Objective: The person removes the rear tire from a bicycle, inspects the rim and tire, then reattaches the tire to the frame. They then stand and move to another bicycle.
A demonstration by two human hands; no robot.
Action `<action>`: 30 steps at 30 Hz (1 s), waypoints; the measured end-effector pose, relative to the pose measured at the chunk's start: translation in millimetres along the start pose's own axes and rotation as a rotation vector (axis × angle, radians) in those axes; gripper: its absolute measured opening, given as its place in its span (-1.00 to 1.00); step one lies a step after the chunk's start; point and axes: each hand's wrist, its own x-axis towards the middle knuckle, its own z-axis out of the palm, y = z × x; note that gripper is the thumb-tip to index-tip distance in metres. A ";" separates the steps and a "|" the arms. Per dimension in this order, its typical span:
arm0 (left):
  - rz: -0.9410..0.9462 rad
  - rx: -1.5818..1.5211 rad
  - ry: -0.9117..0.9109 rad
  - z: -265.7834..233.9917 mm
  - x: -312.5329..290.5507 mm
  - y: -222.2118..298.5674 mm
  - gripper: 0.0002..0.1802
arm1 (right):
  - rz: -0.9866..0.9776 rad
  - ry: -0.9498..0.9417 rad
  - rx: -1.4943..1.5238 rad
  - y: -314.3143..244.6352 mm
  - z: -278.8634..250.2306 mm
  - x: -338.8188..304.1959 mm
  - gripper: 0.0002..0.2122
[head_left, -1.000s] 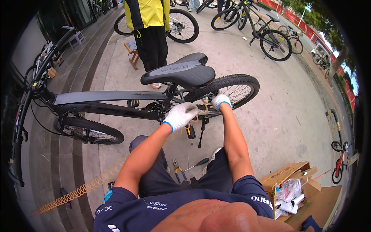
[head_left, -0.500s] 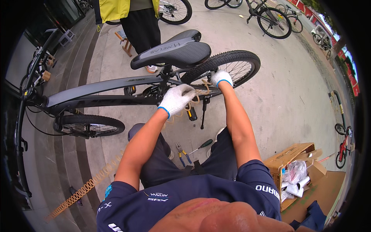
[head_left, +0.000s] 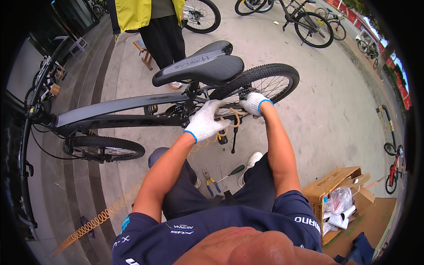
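1. The bicycle (head_left: 101, 111) stands side-on before the person, its rear wheel (head_left: 274, 70) to the right and its handlebar to the left.
2. The left hand (head_left: 206, 120), in a white knit glove, is by the frame below the saddle (head_left: 207, 64), thumb spread from the fingers, with a gap between them.
3. The right hand (head_left: 253, 104), gloved too, is at the lower near side of the rear wheel; its fingertips are hidden, so I can't tell what they grip, if anything.
4. A tan coiled hose (head_left: 90, 223) runs up from the lower left, its far loops beside both hands. I'd expect it to be light and springy, tugging back when stretched; it looks best held near its end.
5. The bicycle itself looks stiff and fairly heavy. The frame tube or saddle would give a firm hold, while the spokes look easier to bend.
6. On the right, a cardboard box (head_left: 316, 201) gapes, flaps up. I can make out crumpled clear plastic (head_left: 339, 199) and white rolls (head_left: 336, 220) in it; anything deeper is hidden.
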 end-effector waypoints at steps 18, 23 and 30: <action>0.139 0.501 -0.392 -7.0 0.8 -45.3 -0.68 | -0.396 0.423 1.263 103.9 36.3 63.7 -0.56; 0.123 0.505 -0.410 -4.9 2.2 -45.2 -0.70 | -0.161 0.235 1.624 74.0 33.1 54.4 -0.77; 0.137 0.523 -0.407 -3.5 -0.5 -51.9 -0.75 | -0.211 0.270 1.855 67.9 39.8 82.3 -0.82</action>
